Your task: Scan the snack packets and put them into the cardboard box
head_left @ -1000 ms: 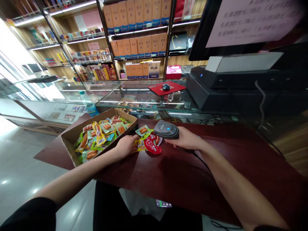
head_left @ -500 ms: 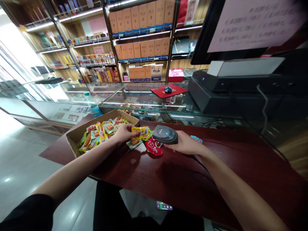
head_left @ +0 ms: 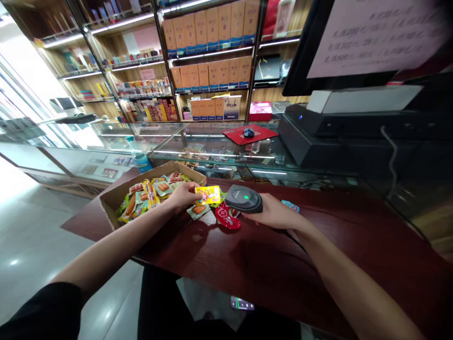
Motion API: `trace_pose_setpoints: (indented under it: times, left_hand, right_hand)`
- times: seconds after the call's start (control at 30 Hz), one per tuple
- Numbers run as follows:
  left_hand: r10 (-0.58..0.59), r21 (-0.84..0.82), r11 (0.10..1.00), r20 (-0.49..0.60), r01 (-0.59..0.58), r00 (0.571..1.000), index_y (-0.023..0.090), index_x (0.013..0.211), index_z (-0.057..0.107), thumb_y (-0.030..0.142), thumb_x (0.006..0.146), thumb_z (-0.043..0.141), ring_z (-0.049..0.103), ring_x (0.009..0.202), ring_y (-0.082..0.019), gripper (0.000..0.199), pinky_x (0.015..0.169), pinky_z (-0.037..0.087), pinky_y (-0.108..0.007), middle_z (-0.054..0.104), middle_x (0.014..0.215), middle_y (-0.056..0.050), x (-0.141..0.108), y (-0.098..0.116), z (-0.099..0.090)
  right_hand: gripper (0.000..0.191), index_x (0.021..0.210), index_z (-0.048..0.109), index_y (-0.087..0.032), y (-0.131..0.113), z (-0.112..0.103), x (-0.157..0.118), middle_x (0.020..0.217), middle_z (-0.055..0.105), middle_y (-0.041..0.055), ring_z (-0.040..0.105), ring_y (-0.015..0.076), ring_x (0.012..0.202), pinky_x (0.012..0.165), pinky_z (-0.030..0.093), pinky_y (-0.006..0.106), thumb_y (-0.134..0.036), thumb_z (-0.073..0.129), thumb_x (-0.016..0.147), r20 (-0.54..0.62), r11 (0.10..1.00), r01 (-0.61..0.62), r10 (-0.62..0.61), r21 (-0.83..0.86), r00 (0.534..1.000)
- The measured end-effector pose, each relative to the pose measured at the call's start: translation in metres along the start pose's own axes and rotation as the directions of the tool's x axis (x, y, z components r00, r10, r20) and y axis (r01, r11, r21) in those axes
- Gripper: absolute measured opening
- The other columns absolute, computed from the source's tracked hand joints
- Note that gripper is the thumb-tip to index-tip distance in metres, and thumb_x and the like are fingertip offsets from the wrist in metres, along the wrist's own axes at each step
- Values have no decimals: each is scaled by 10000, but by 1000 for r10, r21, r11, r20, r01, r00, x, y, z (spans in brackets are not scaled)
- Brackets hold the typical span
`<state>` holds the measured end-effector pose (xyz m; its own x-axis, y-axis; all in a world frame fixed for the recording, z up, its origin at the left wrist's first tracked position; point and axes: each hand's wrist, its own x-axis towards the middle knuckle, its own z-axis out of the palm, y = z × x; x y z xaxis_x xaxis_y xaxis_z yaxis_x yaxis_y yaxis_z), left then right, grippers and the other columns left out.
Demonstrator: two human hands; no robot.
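Observation:
Pinched in my left hand (head_left: 183, 197) is a small yellow packet (head_left: 208, 195), held just right of the open cardboard box (head_left: 106, 208). That box holds several snack packets (head_left: 163, 188). My right hand (head_left: 274, 211) is wrapped round a dark barcode scanner (head_left: 243, 199) whose top light is green; its head points left at the yellow packet. Below the two hands, a red packet (head_left: 226, 217) and a pale green sausage packet (head_left: 198, 211) lie on the dark red table (head_left: 219, 259). A blue packet (head_left: 290, 206) lies behind my right wrist.
A glass counter (head_left: 170, 146) runs behind the table, with a mouse (head_left: 248, 132) on a red mat (head_left: 264, 132). A blue bottle (head_left: 141, 160) stands behind the box. A monitor (head_left: 300, 52) and dark machines (head_left: 304, 137) are at the right. The scanner's cable trails under my right wrist.
The yellow packet has tilted in my left hand, and its printed face now looks brighter. The scanner's light has turned from blue to green. Both hands are nearly in the same place.

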<state>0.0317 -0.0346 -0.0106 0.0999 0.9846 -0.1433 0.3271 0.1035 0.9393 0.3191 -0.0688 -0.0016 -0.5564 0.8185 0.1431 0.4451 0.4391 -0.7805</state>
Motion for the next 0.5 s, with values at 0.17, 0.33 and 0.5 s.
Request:
trace_pose_setpoints:
  times: [0.17,0.33,0.5]
  left_hand:
    - [-6,-126,992,1,6,1000,144,718,580,336,482,883,603,564,-112,429,510,463,-210,671,667,-4,0,-2,-3]
    - [-19,-145,989,-55,11,998,144,740,615,316,477,892,646,623,-136,418,537,486,-221,702,728,-30,-5,1,-29]
    - [8,-107,994,-225,-33,974,142,737,623,284,517,882,654,630,-137,368,567,515,-240,707,741,-45,-13,6,-76]
  right_hand:
    - [346,1029,686,-142,1,1,1,827,724,45,664,244,857,732,523,319,-360,691,760,-18,1000,20,-20,11,1000]
    - [397,1090,678,-145,0,4,4,846,731,54,669,236,797,706,532,323,-365,694,761,23,999,-11,10,35,1000]
    - [468,1160,661,-145,6,16,9,823,732,54,657,214,692,649,534,316,-388,691,762,72,997,-37,31,75,997]
